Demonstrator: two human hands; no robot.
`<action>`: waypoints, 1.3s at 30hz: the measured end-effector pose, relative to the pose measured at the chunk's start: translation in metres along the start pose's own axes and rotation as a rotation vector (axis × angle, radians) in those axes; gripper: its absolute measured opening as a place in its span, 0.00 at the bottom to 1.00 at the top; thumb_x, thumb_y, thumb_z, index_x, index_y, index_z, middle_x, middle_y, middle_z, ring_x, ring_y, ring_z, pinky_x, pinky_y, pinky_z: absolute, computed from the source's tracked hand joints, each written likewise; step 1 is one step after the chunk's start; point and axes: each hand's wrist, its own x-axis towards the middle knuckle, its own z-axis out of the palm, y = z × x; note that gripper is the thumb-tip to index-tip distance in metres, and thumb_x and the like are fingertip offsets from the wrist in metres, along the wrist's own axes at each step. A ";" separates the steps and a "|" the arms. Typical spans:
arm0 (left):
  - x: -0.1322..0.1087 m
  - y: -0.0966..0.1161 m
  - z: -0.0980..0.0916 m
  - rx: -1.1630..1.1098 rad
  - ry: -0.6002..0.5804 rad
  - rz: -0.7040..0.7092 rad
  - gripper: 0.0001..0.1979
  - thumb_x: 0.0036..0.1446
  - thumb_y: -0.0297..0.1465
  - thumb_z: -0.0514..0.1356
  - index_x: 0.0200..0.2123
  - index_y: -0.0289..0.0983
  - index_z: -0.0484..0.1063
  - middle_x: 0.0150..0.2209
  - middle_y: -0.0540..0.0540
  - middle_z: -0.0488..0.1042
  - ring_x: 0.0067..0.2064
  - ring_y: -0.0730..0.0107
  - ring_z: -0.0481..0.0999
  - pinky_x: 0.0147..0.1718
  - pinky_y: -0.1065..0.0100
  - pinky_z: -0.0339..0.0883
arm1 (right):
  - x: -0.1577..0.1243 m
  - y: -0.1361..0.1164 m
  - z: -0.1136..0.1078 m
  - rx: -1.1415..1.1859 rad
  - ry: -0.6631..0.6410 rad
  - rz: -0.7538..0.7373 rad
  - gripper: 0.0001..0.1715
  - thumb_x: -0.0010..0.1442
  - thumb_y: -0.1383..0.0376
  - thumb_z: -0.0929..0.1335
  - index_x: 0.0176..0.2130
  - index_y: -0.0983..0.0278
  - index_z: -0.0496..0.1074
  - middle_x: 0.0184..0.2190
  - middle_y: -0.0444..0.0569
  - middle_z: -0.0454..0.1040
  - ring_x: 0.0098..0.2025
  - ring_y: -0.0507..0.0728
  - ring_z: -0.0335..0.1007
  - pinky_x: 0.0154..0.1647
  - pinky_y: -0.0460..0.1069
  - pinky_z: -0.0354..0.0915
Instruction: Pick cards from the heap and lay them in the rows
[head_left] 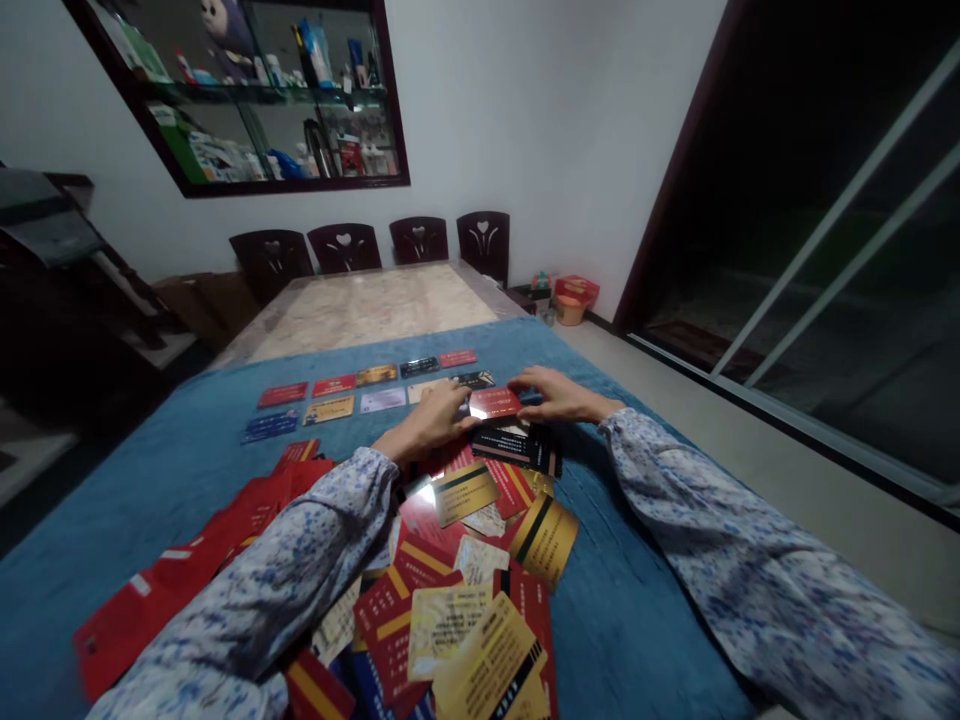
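Note:
My left hand [429, 424] and my right hand [556, 396] both reach forward over a blue cloth [187, 470]. Together they pinch a red card [494, 403] by its two ends, holding it flat just above the cloth. The card sits at the right end of two rows of cards [360, 392] laid out side by side. Closer to me lies a loose heap of several red, gold and black cards [465, 570], partly hidden under my left sleeve.
Beyond the cloth the marble tabletop [367, 305] runs to several dark chairs [420, 240] at the wall. A glass wall cabinet [262, 90] hangs above. A dark sliding door [825, 250] is on the right, and red items [574, 295] stand on the floor.

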 end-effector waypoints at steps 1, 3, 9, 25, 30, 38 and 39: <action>0.001 -0.003 0.000 0.004 0.002 -0.005 0.16 0.63 0.39 0.63 0.49 0.37 0.74 0.50 0.38 0.74 0.51 0.52 0.73 0.51 0.55 0.68 | 0.004 0.000 -0.001 -0.008 -0.008 0.003 0.27 0.58 0.57 0.73 0.53 0.68 0.77 0.45 0.57 0.77 0.47 0.64 0.71 0.49 0.55 0.66; 0.004 -0.008 0.001 0.009 0.007 -0.014 0.16 0.63 0.40 0.62 0.50 0.37 0.74 0.50 0.38 0.75 0.51 0.51 0.73 0.51 0.54 0.68 | 0.011 -0.001 -0.002 -0.021 -0.023 0.007 0.27 0.58 0.58 0.73 0.53 0.69 0.77 0.45 0.57 0.77 0.48 0.64 0.71 0.50 0.55 0.65; 0.017 -0.026 0.000 0.033 0.005 -0.042 0.16 0.62 0.40 0.63 0.48 0.37 0.76 0.49 0.37 0.75 0.51 0.51 0.73 0.51 0.55 0.68 | 0.035 0.006 -0.002 -0.049 -0.033 0.006 0.28 0.56 0.58 0.74 0.53 0.68 0.78 0.45 0.58 0.78 0.48 0.64 0.72 0.50 0.55 0.65; 0.050 -0.071 -0.007 0.121 -0.034 -0.098 0.20 0.63 0.42 0.60 0.53 0.36 0.74 0.54 0.35 0.73 0.57 0.48 0.71 0.53 0.54 0.67 | 0.098 0.035 -0.002 -0.088 -0.050 -0.010 0.28 0.53 0.59 0.75 0.52 0.68 0.80 0.45 0.55 0.80 0.46 0.63 0.74 0.49 0.51 0.66; 0.062 -0.081 -0.009 0.150 -0.065 -0.137 0.21 0.64 0.41 0.59 0.55 0.37 0.74 0.54 0.35 0.73 0.56 0.48 0.72 0.52 0.55 0.67 | 0.117 0.042 0.000 -0.124 -0.065 0.009 0.28 0.54 0.60 0.74 0.52 0.71 0.79 0.46 0.57 0.80 0.47 0.63 0.74 0.49 0.51 0.65; 0.081 -0.098 -0.009 0.152 -0.091 -0.206 0.21 0.64 0.43 0.58 0.53 0.36 0.75 0.54 0.34 0.72 0.58 0.46 0.70 0.50 0.55 0.67 | 0.147 0.062 0.007 -0.152 -0.089 0.015 0.27 0.52 0.62 0.74 0.51 0.69 0.79 0.45 0.54 0.81 0.45 0.60 0.73 0.44 0.48 0.64; 0.083 -0.101 -0.008 0.153 -0.093 -0.211 0.22 0.64 0.43 0.58 0.53 0.36 0.75 0.54 0.34 0.72 0.58 0.46 0.69 0.50 0.55 0.67 | 0.150 0.065 0.008 -0.151 -0.092 0.021 0.27 0.52 0.62 0.74 0.51 0.69 0.79 0.45 0.53 0.81 0.44 0.60 0.73 0.44 0.48 0.63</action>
